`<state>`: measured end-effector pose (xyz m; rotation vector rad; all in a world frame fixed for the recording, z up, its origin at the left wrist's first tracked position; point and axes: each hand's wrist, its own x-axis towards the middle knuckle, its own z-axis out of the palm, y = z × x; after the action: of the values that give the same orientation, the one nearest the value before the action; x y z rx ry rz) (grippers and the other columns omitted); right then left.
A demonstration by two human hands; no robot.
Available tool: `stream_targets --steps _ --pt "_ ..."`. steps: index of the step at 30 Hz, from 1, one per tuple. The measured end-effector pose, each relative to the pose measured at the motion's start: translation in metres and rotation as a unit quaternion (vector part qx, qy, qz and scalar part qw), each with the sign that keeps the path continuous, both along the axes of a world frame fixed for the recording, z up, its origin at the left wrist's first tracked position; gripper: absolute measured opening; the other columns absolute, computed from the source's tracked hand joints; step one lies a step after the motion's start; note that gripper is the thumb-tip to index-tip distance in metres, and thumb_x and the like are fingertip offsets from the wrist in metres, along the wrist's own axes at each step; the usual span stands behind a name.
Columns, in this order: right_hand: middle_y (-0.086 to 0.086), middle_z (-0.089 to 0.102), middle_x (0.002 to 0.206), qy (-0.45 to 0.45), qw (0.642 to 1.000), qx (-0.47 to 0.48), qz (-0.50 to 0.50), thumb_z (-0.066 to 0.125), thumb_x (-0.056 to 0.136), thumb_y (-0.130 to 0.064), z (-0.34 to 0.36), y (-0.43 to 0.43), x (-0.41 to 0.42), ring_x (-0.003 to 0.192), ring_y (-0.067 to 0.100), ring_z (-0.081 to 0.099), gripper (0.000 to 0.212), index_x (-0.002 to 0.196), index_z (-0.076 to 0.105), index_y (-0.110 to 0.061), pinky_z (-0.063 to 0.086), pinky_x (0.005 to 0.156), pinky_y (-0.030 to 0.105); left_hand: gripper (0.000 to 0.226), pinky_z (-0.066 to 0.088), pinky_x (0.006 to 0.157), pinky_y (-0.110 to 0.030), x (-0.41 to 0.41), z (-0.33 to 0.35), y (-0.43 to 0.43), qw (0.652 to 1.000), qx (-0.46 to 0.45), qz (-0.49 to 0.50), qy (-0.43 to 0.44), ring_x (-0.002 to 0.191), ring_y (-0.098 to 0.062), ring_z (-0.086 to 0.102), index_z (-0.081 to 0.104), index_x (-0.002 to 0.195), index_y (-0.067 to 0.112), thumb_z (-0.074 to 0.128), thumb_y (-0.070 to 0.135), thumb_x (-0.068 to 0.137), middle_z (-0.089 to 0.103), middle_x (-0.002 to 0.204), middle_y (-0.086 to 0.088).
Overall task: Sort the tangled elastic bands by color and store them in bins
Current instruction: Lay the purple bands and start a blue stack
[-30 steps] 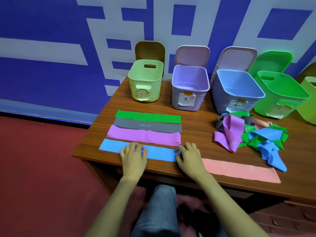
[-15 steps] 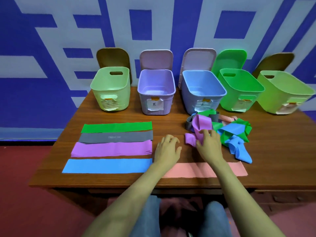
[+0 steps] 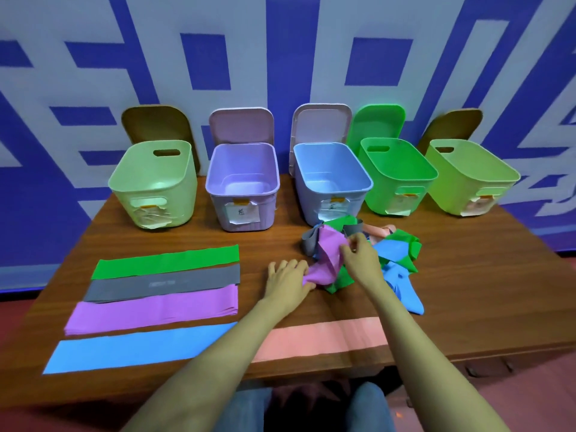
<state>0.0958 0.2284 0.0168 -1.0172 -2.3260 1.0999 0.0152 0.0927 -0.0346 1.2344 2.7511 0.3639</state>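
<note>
At the left of the brown wooden table four elastic strips lie flat and parallel, each just beside the next. A green flat strip is farthest from the person, then a grey flat strip, a purple flat strip and a light-blue flat strip at the near edge. Behind them a pale green plastic bin stands open, with a brown lid propped against the blue-and-white wall. To its right is a lilac plastic bin with a paper label taped to its front.

Right of the strips the left hand lies low on the table. Its fingers are nearly straight over the near end of a crumpled purple elastic band and its thumb is closed against that end from the near side, a pinch. A salmon-pink flat strip lies along the near edge, and both forearms cross over it. Farther back a light-blue plastic bin stands open.

The right hand, fingers curled, pinches the far part of the same purple band between thumb and fingertips. That band comes out of the tangled heap of elastic bands — green, blue, grey and salmon pieces twisted together — which sits right of centre, just in front of the light-blue bin.

Farther right stand a bright green plastic bin and a yellow-green plastic bin, both open.
</note>
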Motion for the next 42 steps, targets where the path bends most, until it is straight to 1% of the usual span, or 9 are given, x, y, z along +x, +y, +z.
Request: stream_targets --steps 4,7,11,15,20,26,31,36,42 --pt "-0.001 0.054 0.077 0.092 0.995 -0.046 0.012 0.053 0.091 -0.013 0.020 0.004 -0.012 0.078 0.019 0.050 0.003 0.090 0.050 -0.013 0.034 0.070 0.028 0.040 0.037 0.085 -0.032 0.000 0.016 -0.015 0.990 0.072 -0.034 -0.118 0.100 -0.018 0.052 0.059 0.103 0.021 0.059 0.055 0.082 0.058 0.105 0.001" --pt "-0.008 0.053 0.074 0.126 0.990 -0.033 0.056 0.052 0.091 -0.014 0.043 0.003 -0.024 0.073 0.015 0.049 0.004 0.087 0.052 -0.016 0.040 0.073 0.033 0.043 0.042 0.090 -0.034 -0.002 0.032 -0.022 0.977 0.085 -0.060 -0.184 0.100 -0.016 0.054 0.064 0.099 0.025 0.050 0.062 0.084 0.058 0.104 0.000" --pt "-0.003 0.055 0.069 0.100 0.974 0.007 0.205 0.055 0.090 -0.011 0.087 0.000 -0.029 0.064 0.010 0.046 0.012 0.081 0.056 -0.019 0.038 0.064 0.026 0.029 0.041 0.096 -0.031 -0.016 0.061 -0.022 0.960 0.240 -0.002 -0.144 0.103 -0.022 0.056 0.058 0.114 0.013 0.060 0.028 0.089 0.055 0.114 -0.007" --pt "0.005 0.056 0.073 0.057 0.952 0.040 0.297 0.058 0.087 -0.008 0.127 -0.004 -0.025 0.068 0.013 0.048 0.015 0.078 0.062 -0.020 0.039 0.065 0.029 0.066 0.035 0.104 -0.025 -0.031 0.101 -0.014 0.934 0.306 -0.066 -0.175 0.127 -0.016 0.043 0.042 0.137 0.020 0.070 0.015 0.077 0.045 0.136 -0.002" --pt "0.006 0.056 0.075 0.088 0.946 0.039 0.310 0.054 0.084 0.000 0.158 -0.007 -0.021 0.068 0.012 0.047 0.020 0.080 0.063 -0.018 0.039 0.063 0.023 0.043 0.051 0.091 -0.037 -0.046 0.125 -0.010 0.911 0.287 -0.104 -0.278 0.102 -0.020 0.063 0.058 0.116 0.014 0.075 0.014 0.076 0.067 0.109 -0.004" --pt "-0.003 0.064 0.080 0.063 0.953 0.057 0.291 0.051 0.083 0.001 0.171 0.002 -0.011 0.068 0.004 0.051 0.025 0.093 0.069 -0.013 0.043 0.063 0.013 0.032 0.044 0.069 -0.027 -0.055 0.128 -0.021 0.912 0.361 -0.016 -0.193 0.066 -0.009 0.047 0.060 0.091 0.017 0.058 -0.009 0.072 0.056 0.085 -0.001" --pt "-0.012 0.064 0.084 0.075 0.950 0.131 0.273 0.059 0.088 -0.007 0.171 0.011 -0.011 0.066 -0.008 0.053 0.018 0.100 0.069 -0.016 0.040 0.063 0.004 0.020 0.039 0.078 -0.026 -0.060 0.130 -0.037 0.928 0.303 -0.020 -0.217 0.087 -0.018 0.049 0.050 0.099 0.014 0.058 0.006 0.082 0.051 0.097 -0.003" --pt "-0.013 0.062 0.077 0.091 0.950 0.171 0.247 0.063 0.085 -0.007 0.169 0.009 -0.017 0.067 0.001 0.052 0.015 0.096 0.069 -0.015 0.039 0.060 0.003 0.048 0.044 0.072 -0.029 -0.060 0.133 -0.053 0.880 0.293 -0.064 -0.367 0.078 -0.012 0.051 0.050 0.092 0.024 0.078 0.043 0.058 0.054 0.089 0.000" --pt "-0.002 0.061 0.079 0.129 0.954 0.219 0.158 0.062 0.086 -0.014 0.159 0.007 -0.022 0.068 0.016 0.055 0.002 0.084 0.061 -0.015 0.038 0.060 0.024 0.024 0.042 0.070 -0.016 -0.061 0.134 -0.065 0.906 0.215 -0.091 -0.352 0.077 -0.007 0.051 0.059 0.092 0.019 0.072 0.007 0.076 0.056 0.086 0.005"
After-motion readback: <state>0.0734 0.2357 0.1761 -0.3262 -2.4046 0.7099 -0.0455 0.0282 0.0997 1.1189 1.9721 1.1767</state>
